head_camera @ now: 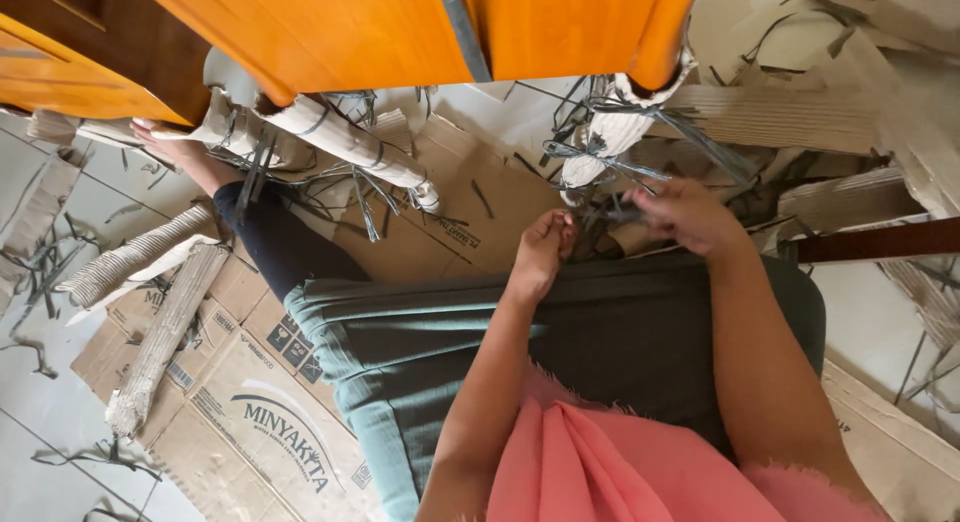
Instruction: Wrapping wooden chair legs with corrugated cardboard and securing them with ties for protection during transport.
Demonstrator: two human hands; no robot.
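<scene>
Grey strap (612, 210) pinched between left hand (543, 250) and right hand (688, 215).

Bright orange wood (400, 27) up top, with one grey stripe (462, 27) down it and a dark brown part (130, 32) beside. Grey straps (640, 132) around pale cream wrapped legs (345, 137), also ribbed and wound with grey straps. Brown cardboard (250, 382) on the floor, with black print and a white patch. Pale grey-white tiles (40, 412) with dark lines between, dotted with dark grey scraps. Pink cloth (600, 462) with a fuzzy edge. Dull green skirt (420, 332), plain. Dark navy legging (275, 237). Dark brown bar (880, 240) at the right. Light tan ribbed card (780, 117) above.
</scene>
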